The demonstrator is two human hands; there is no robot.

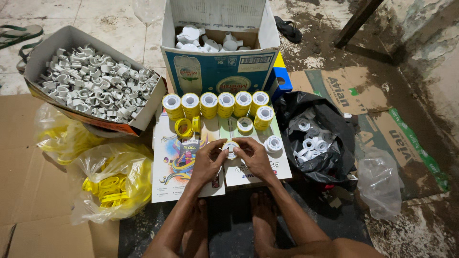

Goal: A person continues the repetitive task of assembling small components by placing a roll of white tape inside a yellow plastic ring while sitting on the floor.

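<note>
Both my hands met on one small tape spool [231,148], my left hand [208,162] pinching it from nine o'clock and my right hand [256,157] from three o'clock, each grip closed on its rim over the printed cardboard sheet [181,184]. I judged this the fitting step, the white spool going into its yellow cover; next would call for an even press. Finished yellow rolls [217,104] stood at twelve o'clock, loose white spools [308,141] in the black bag [330,167] at three o'clock.
</note>
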